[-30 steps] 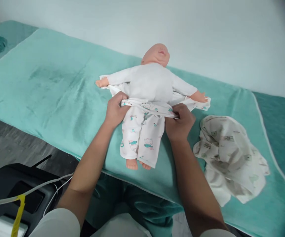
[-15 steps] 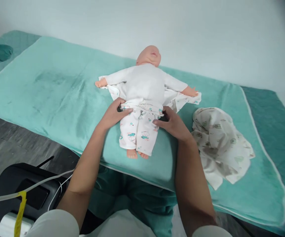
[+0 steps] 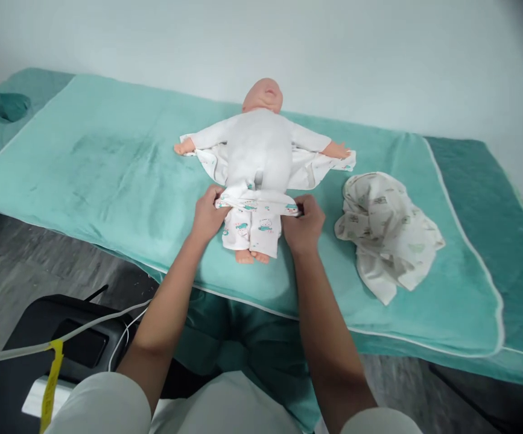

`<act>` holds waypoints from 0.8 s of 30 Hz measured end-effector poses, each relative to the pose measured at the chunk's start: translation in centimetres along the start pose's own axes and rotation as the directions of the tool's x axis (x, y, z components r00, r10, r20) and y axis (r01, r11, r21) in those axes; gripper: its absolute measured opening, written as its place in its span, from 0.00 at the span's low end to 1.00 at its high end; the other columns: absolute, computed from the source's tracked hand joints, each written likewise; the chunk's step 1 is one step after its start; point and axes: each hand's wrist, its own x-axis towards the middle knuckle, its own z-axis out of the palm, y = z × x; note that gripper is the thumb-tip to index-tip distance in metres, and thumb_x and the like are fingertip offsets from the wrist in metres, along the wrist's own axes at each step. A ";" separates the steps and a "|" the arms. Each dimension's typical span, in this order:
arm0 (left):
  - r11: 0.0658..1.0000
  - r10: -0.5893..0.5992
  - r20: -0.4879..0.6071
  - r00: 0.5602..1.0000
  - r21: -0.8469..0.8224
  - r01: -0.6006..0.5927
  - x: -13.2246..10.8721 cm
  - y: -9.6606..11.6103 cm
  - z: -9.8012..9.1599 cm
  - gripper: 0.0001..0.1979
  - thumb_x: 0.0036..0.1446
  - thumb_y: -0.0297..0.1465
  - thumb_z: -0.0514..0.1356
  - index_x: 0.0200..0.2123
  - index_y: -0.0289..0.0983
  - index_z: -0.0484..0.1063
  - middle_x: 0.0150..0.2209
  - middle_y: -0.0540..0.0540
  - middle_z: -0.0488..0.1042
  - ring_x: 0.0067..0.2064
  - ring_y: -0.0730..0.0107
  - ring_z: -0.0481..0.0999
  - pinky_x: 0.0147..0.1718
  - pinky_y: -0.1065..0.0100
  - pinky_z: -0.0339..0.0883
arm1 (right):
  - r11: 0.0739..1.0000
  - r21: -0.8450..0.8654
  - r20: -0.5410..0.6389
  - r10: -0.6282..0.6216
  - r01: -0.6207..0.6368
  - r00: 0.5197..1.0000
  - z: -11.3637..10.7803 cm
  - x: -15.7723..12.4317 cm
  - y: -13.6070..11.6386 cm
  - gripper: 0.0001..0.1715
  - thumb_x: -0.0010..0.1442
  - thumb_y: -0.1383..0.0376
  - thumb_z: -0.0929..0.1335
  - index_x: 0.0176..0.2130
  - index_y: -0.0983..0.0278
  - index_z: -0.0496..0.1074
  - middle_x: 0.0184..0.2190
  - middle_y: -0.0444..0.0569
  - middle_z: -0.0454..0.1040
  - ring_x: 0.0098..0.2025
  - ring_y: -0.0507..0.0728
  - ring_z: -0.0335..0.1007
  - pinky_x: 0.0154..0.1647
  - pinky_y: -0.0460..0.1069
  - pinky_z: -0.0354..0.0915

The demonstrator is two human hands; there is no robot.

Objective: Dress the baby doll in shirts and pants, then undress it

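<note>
A baby doll [image 3: 261,141] with a white cloth body lies on its back, arms spread, head toward the wall. White printed baby pants [image 3: 263,232] cover its legs, with the waistband bunched at the upper thighs. My left hand [image 3: 209,214] pinches the waistband at the left side. At the opposite side my right hand [image 3: 304,223] grips the same waistband. Bare feet poke out of the pant legs. Beneath the doll's arms and back a printed baby shirt [image 3: 313,169] is spread out flat.
A crumpled white printed cloth [image 3: 390,232] lies to the right of the doll. The green padded table cover [image 3: 107,163] reaches up to the wall. At lower left are a black chair-like object [image 3: 21,386], a pale tube [image 3: 93,325] and a yellow tag [image 3: 52,383].
Both hands have pulled the waistband down toward the feet, baring more of the doll's lower body. The view has shifted slightly, too.
</note>
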 end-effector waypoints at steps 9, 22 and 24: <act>0.997 0.071 0.278 0.958 -0.008 -0.072 -1.7 1.4 -2.5 0.21 0.51 0.46 0.71 0.32 0.39 0.68 0.42 0.47 0.70 0.43 0.65 0.70 0.44 0.65 0.65 | 0.988 0.089 0.488 0.067 -0.126 0.870 -2.7 -0.8 -0.6 0.23 0.51 0.48 0.75 0.32 0.60 0.65 0.27 0.39 0.63 0.32 0.53 0.57 0.33 0.49 0.56; 0.990 0.104 0.326 0.940 0.058 -0.129 -6.7 1.0 -2.8 0.60 0.36 0.53 0.78 0.68 0.38 0.58 0.63 0.33 0.67 0.64 0.44 0.69 0.64 0.49 0.62 | 0.991 0.132 0.500 -0.075 0.010 0.863 -3.7 -4.5 -0.1 0.55 0.37 0.39 0.81 0.55 0.62 0.65 0.52 0.55 0.71 0.53 0.66 0.68 0.57 0.60 0.64; 0.967 0.145 0.323 0.935 0.154 -0.203 -7.8 1.1 -2.5 0.68 0.31 0.52 0.80 0.72 0.40 0.53 0.67 0.30 0.63 0.68 0.38 0.64 0.68 0.44 0.58 | 0.992 0.108 0.485 -0.105 0.059 0.868 -3.8 -5.3 0.1 0.64 0.32 0.38 0.82 0.58 0.62 0.63 0.56 0.59 0.70 0.56 0.69 0.67 0.61 0.64 0.62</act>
